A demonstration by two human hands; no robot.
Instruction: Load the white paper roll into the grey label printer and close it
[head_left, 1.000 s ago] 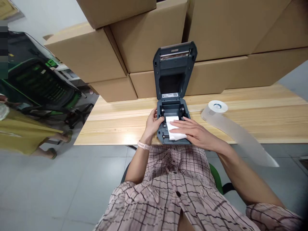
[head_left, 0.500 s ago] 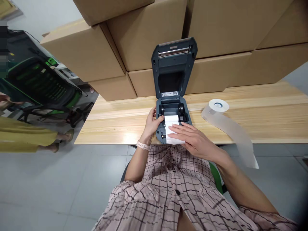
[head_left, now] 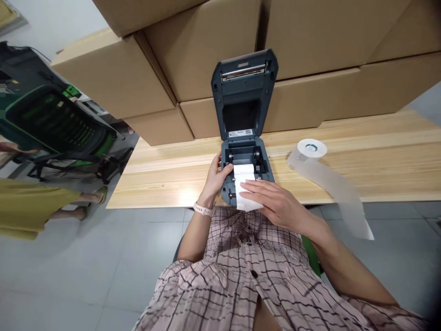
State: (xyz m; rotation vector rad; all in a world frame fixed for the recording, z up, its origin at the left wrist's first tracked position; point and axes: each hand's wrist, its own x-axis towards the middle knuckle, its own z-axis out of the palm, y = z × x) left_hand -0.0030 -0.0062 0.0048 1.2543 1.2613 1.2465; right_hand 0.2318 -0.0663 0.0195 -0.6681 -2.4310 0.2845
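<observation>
A dark grey label printer stands at the table's front edge with its lid raised. White label paper comes from a small roll inside and runs forward over the front of the printer. My left hand grips the printer's left side, its thumb on the upper rim near the paper and its fingers along the outer wall. Flat across the front part of the paper lie the stretched fingers of my right hand. The right thumb is hidden.
On the wooden table, to the right, lies a roll of translucent backing strip, its loose tail hanging over the front edge. Stacked cardboard boxes line the back. At left are an office chair and a person in a yellow garment.
The front end of the paper reaches slightly farther over the printer's edge, under my right fingers. My left hand keeps its grip. The whole view has shifted a little.
</observation>
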